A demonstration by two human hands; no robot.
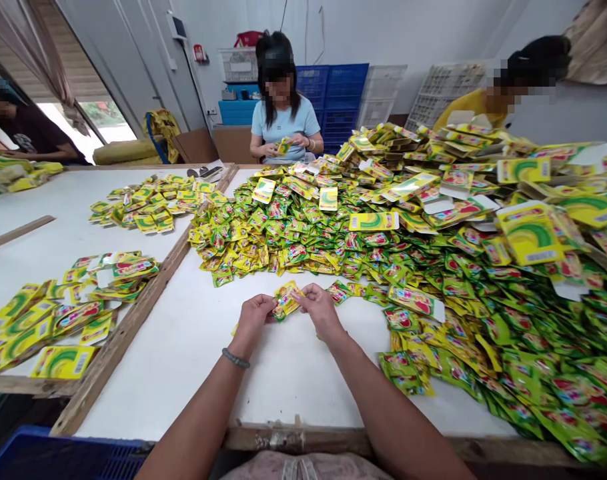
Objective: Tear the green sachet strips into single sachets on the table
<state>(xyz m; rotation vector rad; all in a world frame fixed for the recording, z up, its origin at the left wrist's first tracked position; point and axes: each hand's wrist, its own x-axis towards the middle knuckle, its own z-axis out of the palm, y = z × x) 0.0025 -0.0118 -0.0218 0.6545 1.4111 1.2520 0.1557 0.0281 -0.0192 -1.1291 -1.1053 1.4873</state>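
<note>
My left hand (254, 316) and my right hand (320, 309) meet over the white table (193, 353), both pinched on a small stack of yellow-green sachets (285, 299) held just above the surface. A green bead bracelet (235, 359) circles my left wrist. A huge heap of the same sachets (363, 253) spreads across the table from just beyond my hands to the far right. Flat yellow-green cards (528, 233) lie on top of the heap at the right.
A second table (43, 240) at the left holds smaller piles of sachets and cards (48, 320). A person in a light blue shirt (282, 120) sits opposite, handling a sachet. Another person in yellow (473, 103) is at the far right, a third at far left. Blue crates (333, 93) stand behind.
</note>
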